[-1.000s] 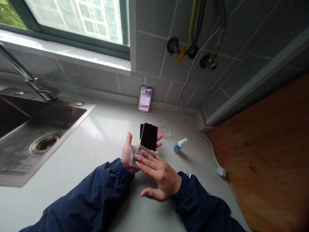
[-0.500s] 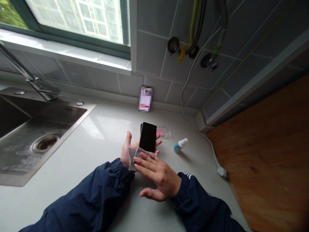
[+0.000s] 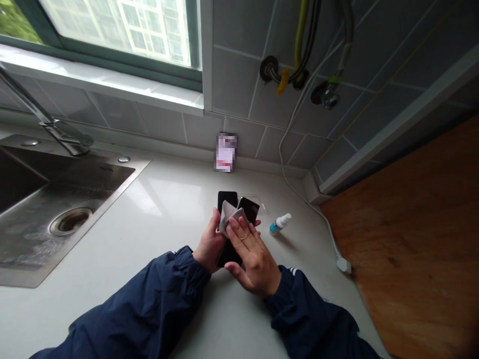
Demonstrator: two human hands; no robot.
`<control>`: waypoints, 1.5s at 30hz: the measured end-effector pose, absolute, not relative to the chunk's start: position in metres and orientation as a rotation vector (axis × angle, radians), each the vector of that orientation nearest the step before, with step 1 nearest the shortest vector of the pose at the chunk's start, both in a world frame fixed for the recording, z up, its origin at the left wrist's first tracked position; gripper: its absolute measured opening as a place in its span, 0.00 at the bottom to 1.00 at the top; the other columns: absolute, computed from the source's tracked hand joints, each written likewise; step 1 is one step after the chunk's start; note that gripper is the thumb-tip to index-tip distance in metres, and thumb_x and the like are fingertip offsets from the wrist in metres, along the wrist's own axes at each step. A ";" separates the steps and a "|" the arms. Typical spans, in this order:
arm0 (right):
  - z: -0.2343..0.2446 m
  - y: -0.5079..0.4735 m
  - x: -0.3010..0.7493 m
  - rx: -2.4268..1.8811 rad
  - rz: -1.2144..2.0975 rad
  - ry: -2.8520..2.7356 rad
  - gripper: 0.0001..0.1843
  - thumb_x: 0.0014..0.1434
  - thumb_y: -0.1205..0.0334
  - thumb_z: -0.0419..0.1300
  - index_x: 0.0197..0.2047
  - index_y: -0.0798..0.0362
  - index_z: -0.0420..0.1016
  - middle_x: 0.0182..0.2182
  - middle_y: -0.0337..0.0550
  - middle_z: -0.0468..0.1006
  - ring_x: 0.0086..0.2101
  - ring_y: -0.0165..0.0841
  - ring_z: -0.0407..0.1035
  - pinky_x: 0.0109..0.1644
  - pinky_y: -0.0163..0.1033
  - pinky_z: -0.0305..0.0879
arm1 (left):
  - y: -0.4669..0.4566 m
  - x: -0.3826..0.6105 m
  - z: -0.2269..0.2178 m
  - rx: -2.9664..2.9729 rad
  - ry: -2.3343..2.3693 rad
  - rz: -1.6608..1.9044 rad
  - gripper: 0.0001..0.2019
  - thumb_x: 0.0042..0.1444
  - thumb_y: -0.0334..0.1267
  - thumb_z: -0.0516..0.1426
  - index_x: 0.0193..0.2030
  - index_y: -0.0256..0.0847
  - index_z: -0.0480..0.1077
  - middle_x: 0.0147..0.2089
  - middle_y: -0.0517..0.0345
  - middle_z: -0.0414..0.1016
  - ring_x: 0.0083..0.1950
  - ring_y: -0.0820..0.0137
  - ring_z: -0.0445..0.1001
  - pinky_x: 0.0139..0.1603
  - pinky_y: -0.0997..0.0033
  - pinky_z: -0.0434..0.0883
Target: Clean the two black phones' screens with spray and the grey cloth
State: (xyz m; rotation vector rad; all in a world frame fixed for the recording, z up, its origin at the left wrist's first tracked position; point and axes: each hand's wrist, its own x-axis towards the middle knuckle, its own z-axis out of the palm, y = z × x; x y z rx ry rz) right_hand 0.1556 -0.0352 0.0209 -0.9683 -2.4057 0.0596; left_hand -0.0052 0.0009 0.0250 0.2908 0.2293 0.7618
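Observation:
My left hand (image 3: 209,248) grips a black phone (image 3: 248,209), which lies slanted, its top toward the right; the thumb is on the left edge and fingertips show past the right edge. On the phone's face, my right hand (image 3: 255,259) presses a grey cleaning cloth (image 3: 231,214) under nearly flat, close-set fingers. The cloth and fingers hide the phone's middle. Behind the cloth, a second flat black object (image 3: 227,197), phone-like in shape, is partly covered. A clear case (image 3: 254,195) shows only its edges on the counter beyond the phone.
A small spray bottle (image 3: 279,224) with a white top stands right of my hands. A blurred-out upright object (image 3: 225,152) leans at the tiled wall. To the left are a steel sink (image 3: 140,169) and faucet (image 3: 67,137). A white cable with a plug (image 3: 343,265) runs down the right side.
The phone has turned from nearly upright to slanting right, uncovering the black object behind it. My right hand and the cloth have moved up across its face. My left thumb has closed against its edge.

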 end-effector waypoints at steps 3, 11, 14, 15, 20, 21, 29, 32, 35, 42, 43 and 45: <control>0.021 -0.034 0.157 -1.058 0.024 -2.310 0.41 0.77 0.44 0.43 0.81 0.55 0.33 0.78 0.55 0.47 0.77 0.50 0.40 0.76 0.64 0.51 | -0.002 -0.001 0.023 0.358 0.181 0.732 0.47 0.65 0.73 0.41 0.74 0.37 0.64 0.73 0.41 0.67 0.80 0.53 0.53 0.81 0.50 0.40; 0.021 -0.026 0.166 -1.170 -0.040 -2.137 0.40 0.77 0.46 0.44 0.81 0.52 0.31 0.79 0.49 0.39 0.77 0.51 0.37 0.76 0.66 0.49 | -0.010 0.007 0.030 0.682 0.344 0.881 0.33 0.68 0.61 0.51 0.72 0.45 0.69 0.77 0.53 0.61 0.83 0.57 0.39 0.81 0.59 0.35; 0.021 -0.024 0.168 -1.189 -0.067 -2.099 0.40 0.77 0.47 0.45 0.81 0.51 0.31 0.80 0.47 0.38 0.77 0.52 0.37 0.77 0.65 0.48 | -0.011 0.008 0.034 0.781 0.373 0.925 0.27 0.69 0.53 0.56 0.70 0.45 0.71 0.77 0.54 0.61 0.83 0.57 0.42 0.81 0.61 0.36; 0.022 -0.024 0.168 -1.195 -0.071 -2.091 0.40 0.77 0.48 0.46 0.81 0.51 0.31 0.80 0.47 0.37 0.77 0.52 0.37 0.77 0.66 0.47 | -0.011 0.008 0.035 0.802 0.384 0.931 0.26 0.69 0.51 0.57 0.70 0.45 0.72 0.77 0.56 0.61 0.82 0.58 0.42 0.81 0.62 0.35; 0.022 -0.024 0.169 -1.181 -0.033 -2.106 0.40 0.76 0.48 0.46 0.81 0.51 0.30 0.80 0.48 0.38 0.77 0.52 0.36 0.77 0.68 0.47 | -0.011 0.009 0.032 0.734 0.405 0.899 0.24 0.72 0.50 0.51 0.71 0.48 0.70 0.77 0.61 0.60 0.82 0.61 0.41 0.81 0.60 0.36; 0.022 -0.024 0.168 -1.168 -0.017 -2.118 0.40 0.77 0.48 0.46 0.81 0.51 0.31 0.80 0.49 0.39 0.77 0.52 0.36 0.77 0.68 0.48 | -0.011 0.010 0.030 0.679 0.404 0.890 0.25 0.73 0.52 0.50 0.71 0.49 0.69 0.77 0.60 0.62 0.82 0.61 0.41 0.81 0.59 0.37; 0.023 -0.030 0.162 -1.046 0.088 -2.307 0.39 0.77 0.44 0.44 0.81 0.51 0.34 0.78 0.52 0.48 0.77 0.49 0.39 0.77 0.65 0.50 | -0.005 0.007 0.022 0.463 0.362 0.858 0.42 0.65 0.70 0.43 0.70 0.40 0.70 0.73 0.44 0.69 0.80 0.54 0.53 0.81 0.54 0.43; 0.025 -0.033 0.158 -0.967 0.102 -2.379 0.39 0.77 0.45 0.44 0.81 0.53 0.36 0.77 0.52 0.50 0.77 0.48 0.39 0.76 0.64 0.51 | -0.003 0.003 0.027 0.361 0.344 0.831 0.51 0.60 0.77 0.41 0.68 0.33 0.71 0.69 0.35 0.72 0.76 0.47 0.62 0.80 0.49 0.49; 0.026 -0.036 0.155 -0.900 0.107 -2.438 0.39 0.77 0.45 0.45 0.81 0.56 0.39 0.77 0.53 0.50 0.77 0.49 0.39 0.76 0.64 0.52 | 0.000 -0.002 0.033 0.260 0.391 0.855 0.54 0.57 0.80 0.41 0.67 0.30 0.71 0.66 0.34 0.75 0.70 0.46 0.70 0.78 0.49 0.54; 0.024 -0.037 0.151 -0.875 0.169 -2.585 0.43 0.75 0.39 0.47 0.78 0.64 0.50 0.77 0.58 0.51 0.77 0.49 0.38 0.77 0.64 0.49 | 0.007 -0.013 0.042 0.238 0.476 0.891 0.54 0.62 0.76 0.39 0.70 0.25 0.67 0.61 0.30 0.78 0.64 0.46 0.76 0.74 0.47 0.61; 0.024 -0.037 0.151 -0.878 0.174 -2.604 0.44 0.74 0.38 0.48 0.78 0.64 0.51 0.76 0.58 0.51 0.77 0.49 0.38 0.77 0.64 0.47 | 0.007 -0.014 0.043 0.239 0.463 0.914 0.51 0.64 0.74 0.40 0.71 0.27 0.65 0.64 0.32 0.76 0.66 0.47 0.75 0.74 0.48 0.61; 0.026 -0.037 0.151 -0.871 0.182 -2.631 0.45 0.73 0.37 0.51 0.78 0.63 0.51 0.76 0.58 0.52 0.77 0.49 0.38 0.78 0.63 0.45 | 0.009 -0.015 0.043 0.234 0.441 0.935 0.47 0.67 0.71 0.42 0.73 0.29 0.62 0.69 0.33 0.72 0.69 0.48 0.73 0.74 0.49 0.62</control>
